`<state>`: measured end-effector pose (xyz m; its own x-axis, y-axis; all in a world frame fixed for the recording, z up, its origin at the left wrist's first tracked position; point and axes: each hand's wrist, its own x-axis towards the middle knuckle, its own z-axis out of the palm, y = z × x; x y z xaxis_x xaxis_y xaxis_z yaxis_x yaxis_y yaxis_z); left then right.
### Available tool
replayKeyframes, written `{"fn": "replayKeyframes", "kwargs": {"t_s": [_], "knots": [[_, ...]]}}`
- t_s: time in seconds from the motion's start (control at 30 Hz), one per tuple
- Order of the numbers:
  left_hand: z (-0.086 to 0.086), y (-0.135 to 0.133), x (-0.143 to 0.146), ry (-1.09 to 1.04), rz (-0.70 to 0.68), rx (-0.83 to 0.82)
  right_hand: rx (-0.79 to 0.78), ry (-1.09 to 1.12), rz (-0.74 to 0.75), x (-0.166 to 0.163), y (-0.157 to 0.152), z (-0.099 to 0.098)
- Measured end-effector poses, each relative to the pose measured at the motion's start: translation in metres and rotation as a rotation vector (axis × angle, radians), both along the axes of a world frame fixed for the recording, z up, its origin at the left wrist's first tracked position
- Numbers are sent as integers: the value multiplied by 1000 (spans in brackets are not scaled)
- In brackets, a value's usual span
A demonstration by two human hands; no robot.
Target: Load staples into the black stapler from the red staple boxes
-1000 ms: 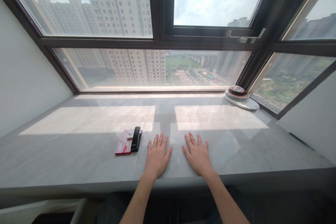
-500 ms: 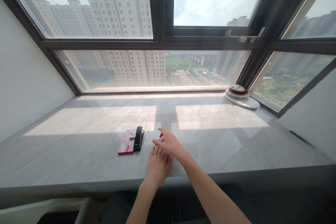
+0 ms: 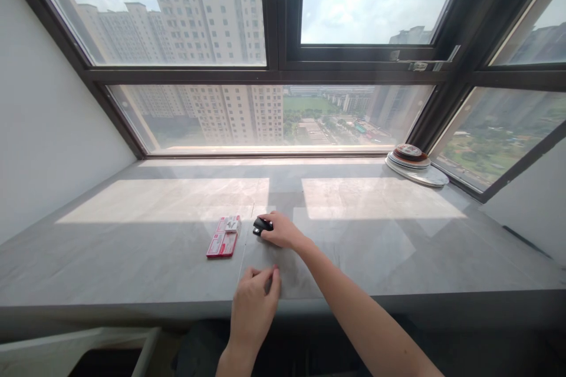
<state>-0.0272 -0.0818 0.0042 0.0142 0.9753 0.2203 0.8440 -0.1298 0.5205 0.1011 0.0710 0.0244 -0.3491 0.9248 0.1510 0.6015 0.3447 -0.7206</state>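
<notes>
My right hand is wrapped round a black stapler, whose one end sticks out to the left of the fingers. The rest of the stapler is covered by the hand. Nearer the front edge, my left hand has its thumb and fingers drawn together in a pinch; whatever may be between the fingertips is too small to make out. Left of the stapler lies a flat red-and-white packet, with a small white box on its far right corner.
All of this is on a grey stone-like window sill. A stack of plates stands in the far right corner by the window frame. Below the front edge at the left is a pale, open-topped frame.
My right hand has taken hold of the stapler and brought it away from the packet to the right. My left hand has drawn back toward the front edge, its fingers now pinched. The view shifted slightly.
</notes>
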Motion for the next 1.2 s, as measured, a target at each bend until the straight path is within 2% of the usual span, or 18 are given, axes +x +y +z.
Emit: {"fn": "replayKeyframes", "kwargs": {"t_s": [0.07, 0.17, 0.27, 0.4, 0.47, 0.57, 0.7, 0.83, 0.93, 1.03, 1.1, 1.2], "knots": [[-2, 10, 2, 10, 3, 32, 37, -27, 13, 33, -13, 4], [-6, 27, 11, 13, -122, 137, 93, -62, -64, 64, -36, 6], [-14, 39, 24, 81, -239, 195, 102, -86, -168, 65, -53, 5], [-24, 47, 32, 171, -282, 176, 128, -100, -325, 48, -59, 3], [-27, 52, 30, 185, -267, 168, 118, 44, -373, 45, -55, 4], [-29, 62, 23, 199, -241, 153, 63, 468, -437, 56, -46, 2], [-31, 75, 20, 221, -245, 138, -54, 986, -588, 82, -43, -14], [-21, 76, 19, 213, -204, 192, -227, 1201, -615, 105, -59, -36], [-12, 70, 2, 193, 21, 290, -274, 1177, -575, 120, -81, -44], [-10, 58, -30, 217, 278, 301, -326, 1015, -558, 132, -105, -48], [-15, 48, -51, 255, 326, 265, -377, 873, -521, 136, -117, -51], [-24, 35, -71, 250, 252, 242, -413, 660, -463, 137, -125, -56]]}}
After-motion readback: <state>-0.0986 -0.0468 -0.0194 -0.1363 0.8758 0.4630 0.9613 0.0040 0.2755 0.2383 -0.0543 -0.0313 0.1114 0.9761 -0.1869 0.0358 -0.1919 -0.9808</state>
